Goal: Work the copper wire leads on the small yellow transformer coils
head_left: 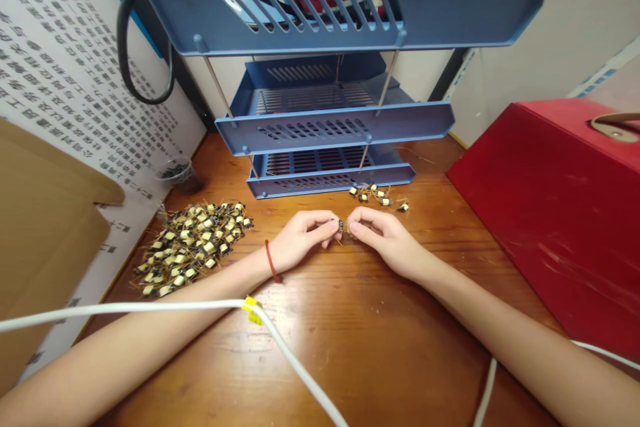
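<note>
My left hand (310,235), with a red cord round its wrist, pinches a small wire-wound coil (341,226) that has a black base with pins. Across from it, my right hand (377,233) has thumb and forefinger pressed together on the coil's thin copper wire (345,229). The fingertips hide most of the part. To the left lies a big pile of similar coils (193,247), yellow-wrapped with black bases and loose copper ends. A smaller group of coils (384,201) sits behind my right hand.
A blue three-tier letter tray (334,121) stands at the back. At the right is a red box (545,213) with a handle. A clear cup (181,177) of dark bits stands back left, beside cardboard (45,233). A white cable (300,367) crosses the foreground above the wooden table (380,347).
</note>
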Available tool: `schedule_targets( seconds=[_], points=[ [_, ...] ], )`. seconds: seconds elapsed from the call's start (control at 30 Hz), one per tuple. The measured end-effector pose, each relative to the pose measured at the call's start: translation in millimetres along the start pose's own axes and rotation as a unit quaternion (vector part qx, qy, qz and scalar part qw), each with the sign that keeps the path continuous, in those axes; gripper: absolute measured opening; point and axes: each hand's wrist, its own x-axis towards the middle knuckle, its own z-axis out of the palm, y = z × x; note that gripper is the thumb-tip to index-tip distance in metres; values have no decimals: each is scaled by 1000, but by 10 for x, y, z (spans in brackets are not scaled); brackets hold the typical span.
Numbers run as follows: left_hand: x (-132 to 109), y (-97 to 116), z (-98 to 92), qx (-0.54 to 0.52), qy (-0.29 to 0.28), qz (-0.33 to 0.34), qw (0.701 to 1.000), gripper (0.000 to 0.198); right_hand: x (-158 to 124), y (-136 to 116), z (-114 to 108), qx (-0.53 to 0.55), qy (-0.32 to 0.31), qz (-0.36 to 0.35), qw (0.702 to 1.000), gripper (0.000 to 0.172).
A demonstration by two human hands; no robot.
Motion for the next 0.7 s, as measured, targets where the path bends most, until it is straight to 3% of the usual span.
schedule_targets(
  seconds=[0.7],
  points=[
    [7, 18, 2, -11, 8, -2, 1000, 37, 6, 46, 11, 14, 43, -8, 999, 28]
  ],
)
